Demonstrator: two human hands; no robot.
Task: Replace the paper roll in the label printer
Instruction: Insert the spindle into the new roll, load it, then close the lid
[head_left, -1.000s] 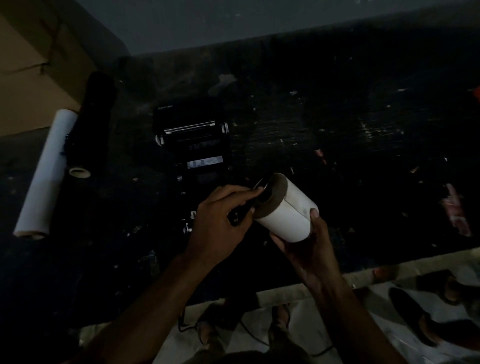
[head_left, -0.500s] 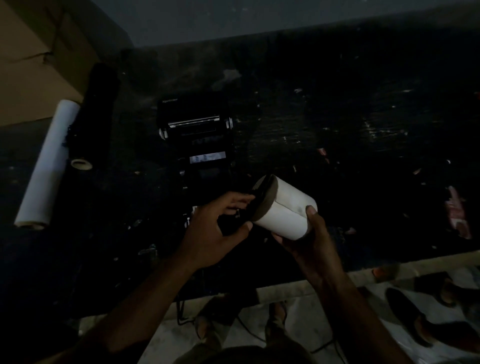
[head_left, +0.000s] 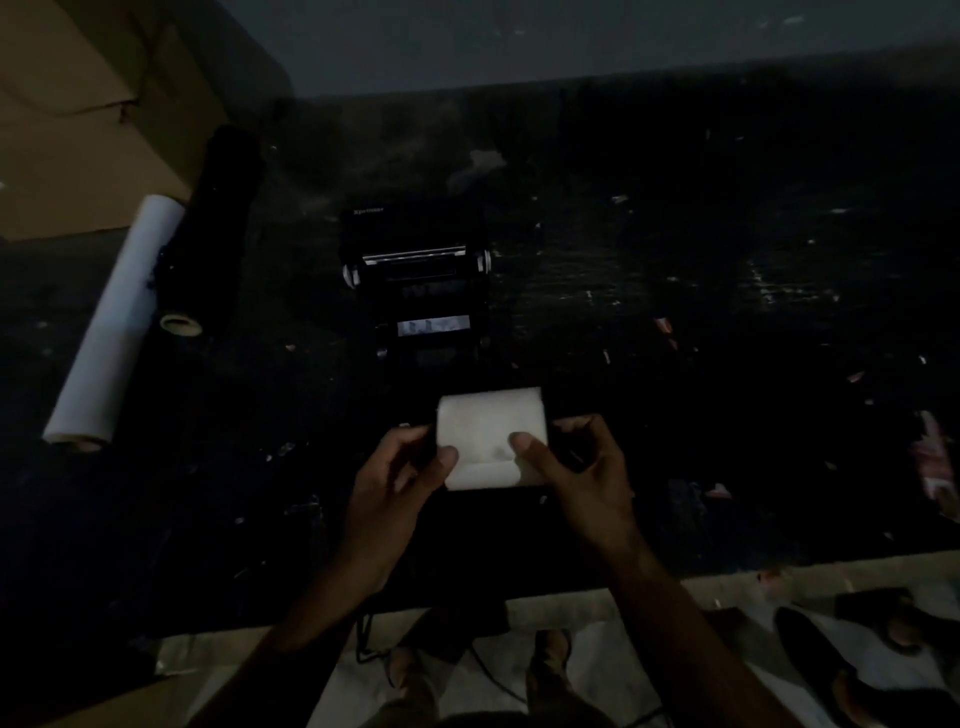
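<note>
The scene is very dark. A white paper roll (head_left: 488, 431) lies sideways between my two hands, just above the dark table. My left hand (head_left: 395, 478) grips its left end and my right hand (head_left: 576, 467) grips its right end, thumbs resting on the paper. A loose flap of paper curls at the roll's near edge. The black label printer (head_left: 415, 280) stands open on the table right behind the roll, with a shiny bar across its top and a pale label strip lower down.
A long white roll (head_left: 117, 322) and a long black roll (head_left: 218, 228) lie at the left of the dark table (head_left: 727, 415). A cardboard box (head_left: 67, 135) sits at the far left. Small scraps litter the right side. Shoes and a cable show below the table's front edge.
The roll was tilted, open core toward my left hand, which worked at that end. Now it is turned sideways and level, held at both ends, slightly nearer to me.
</note>
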